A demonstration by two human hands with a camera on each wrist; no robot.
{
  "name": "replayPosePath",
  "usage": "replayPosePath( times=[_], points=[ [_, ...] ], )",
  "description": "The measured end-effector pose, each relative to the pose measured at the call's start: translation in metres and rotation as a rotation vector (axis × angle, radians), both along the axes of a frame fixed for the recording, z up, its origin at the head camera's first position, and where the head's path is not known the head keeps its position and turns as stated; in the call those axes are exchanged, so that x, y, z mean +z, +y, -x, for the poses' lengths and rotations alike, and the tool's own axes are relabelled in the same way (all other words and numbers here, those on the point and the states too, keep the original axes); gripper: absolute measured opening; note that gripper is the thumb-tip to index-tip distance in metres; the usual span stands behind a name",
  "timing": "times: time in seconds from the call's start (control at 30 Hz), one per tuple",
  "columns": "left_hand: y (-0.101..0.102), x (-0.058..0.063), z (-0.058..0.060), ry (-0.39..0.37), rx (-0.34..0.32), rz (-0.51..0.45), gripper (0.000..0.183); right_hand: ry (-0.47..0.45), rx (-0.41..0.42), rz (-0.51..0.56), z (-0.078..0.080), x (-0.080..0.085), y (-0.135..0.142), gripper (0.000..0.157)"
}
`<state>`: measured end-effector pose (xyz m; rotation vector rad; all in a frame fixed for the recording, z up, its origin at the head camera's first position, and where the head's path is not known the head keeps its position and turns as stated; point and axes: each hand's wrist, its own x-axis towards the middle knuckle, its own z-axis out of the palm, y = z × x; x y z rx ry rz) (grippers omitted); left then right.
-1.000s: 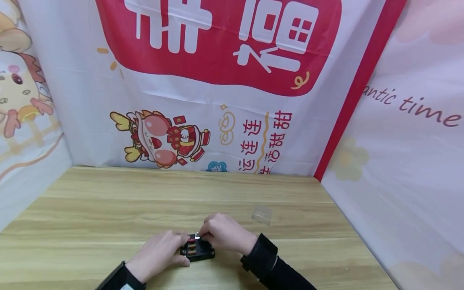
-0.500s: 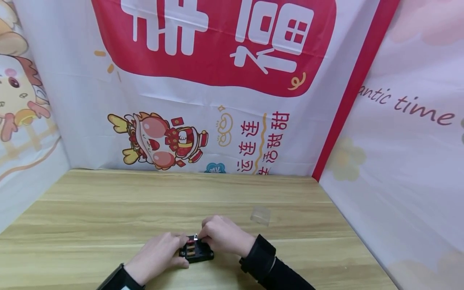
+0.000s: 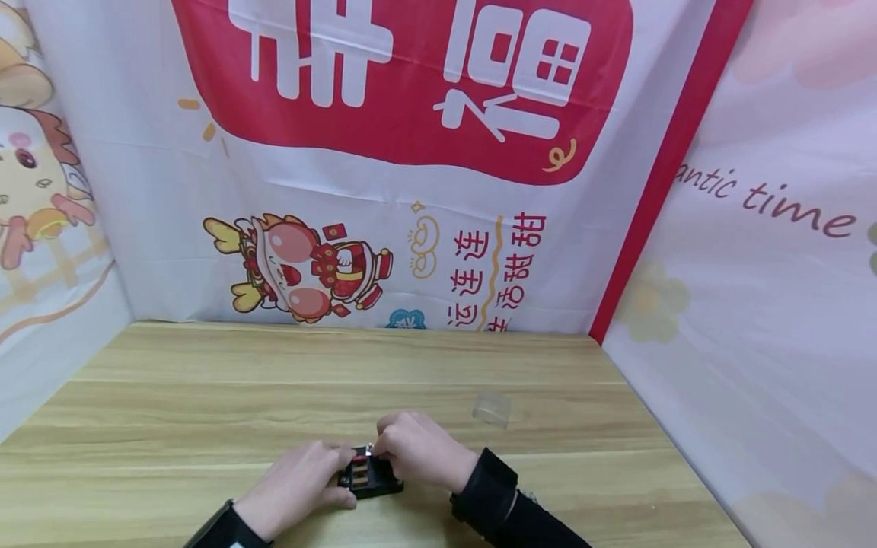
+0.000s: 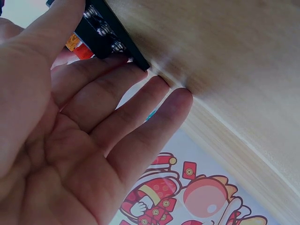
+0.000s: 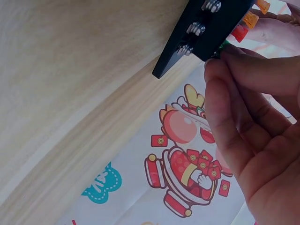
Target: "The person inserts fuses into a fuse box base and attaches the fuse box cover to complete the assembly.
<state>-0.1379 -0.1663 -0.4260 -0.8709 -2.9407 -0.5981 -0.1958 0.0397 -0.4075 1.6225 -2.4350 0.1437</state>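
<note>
Gripping flat black box (image 3: 381, 479) in half-spread left hand (image 3: 298, 479); pinching small green piece (image 5: 225, 45), right hand (image 3: 425, 450); legible: brown "antic time" lettering (image 3: 795, 209).

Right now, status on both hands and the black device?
Left hand holds black device. Right hand pinches at its far edge. Clear plastic piece apart, not obstructing.

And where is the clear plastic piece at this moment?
In the head view, the clear plastic piece lies on the wooden table, right of centre, beyond the right hand and short of the printed banner.
</note>
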Motion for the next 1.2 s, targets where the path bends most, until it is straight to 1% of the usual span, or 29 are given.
replayPosePath(
  times=[0.07, 0.33, 0.43, 0.6, 0.77, 0.87, 0.93, 1.1, 1.2],
  points=[
    [-0.0003, -0.0001, 0.0001, 0.001, 0.003, -0.003, 0.033, 0.023, 0.002, 0.002, -0.0012, 0.0, -0.0008, 0.02],
    [0.0001, 0.0001, -0.0009, 0.034, -0.005, 0.005, 0.032, 0.066, 0.012, 0.012, -0.0028, -0.0032, -0.0018, 0.024],
    [-0.0002, 0.0003, -0.001, 0.034, -0.006, 0.0, 0.032, 0.081, 0.017, 0.012, -0.003, -0.0036, -0.0022, 0.025],
    [-0.0005, 0.0003, -0.0012, 0.023, -0.006, -0.006, 0.031, 0.063, 0.019, 0.007, -0.0031, -0.0032, -0.0026, 0.027],
    [0.0002, -0.0006, -0.0006, 0.055, -0.016, -0.011, 0.029, 0.062, 0.024, 0.0, -0.003, -0.003, -0.0027, 0.027],
    [0.0003, -0.0011, -0.0004, 0.07, -0.019, -0.014, 0.029, 0.039, 0.023, -0.01, -0.0027, -0.0017, -0.0023, 0.028],
    [-0.0001, -0.0013, -0.0003, 0.062, -0.018, -0.015, 0.029, 0.002, 0.015, -0.023, -0.002, -0.0002, -0.002, 0.029],
    [-0.0005, -0.0009, -0.0004, 0.048, -0.022, -0.008, 0.031, -0.127, -0.018, -0.037, 0.0021, 0.0019, 0.0014, 0.023],
    [-0.0007, -0.0002, -0.0007, 0.05, -0.028, -0.008, 0.032, -0.151, -0.021, -0.034, 0.0037, 0.003, 0.0027, 0.018]
  ],
)
